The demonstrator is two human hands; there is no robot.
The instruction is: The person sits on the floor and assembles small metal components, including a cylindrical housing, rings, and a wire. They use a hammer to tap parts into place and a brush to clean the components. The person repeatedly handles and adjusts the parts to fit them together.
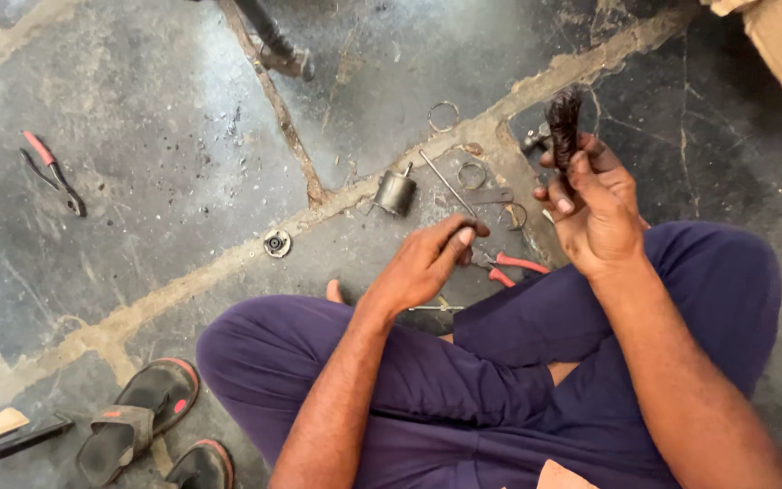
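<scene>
The right hand is raised, wrist bent, fingers closed around a dark, greasy ridged cylindrical part held upright above the cracked stone floor. The left hand reaches forward, palm down, fingertips pinched narrow on something too small to tell, just beside red-handled pliers lying on the floor.

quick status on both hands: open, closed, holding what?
Left hand: closed, fingertips pinched on something small and dark; cannot tell what it is.
Right hand: closed, holding a dark grooved cylindrical part upright.
</scene>
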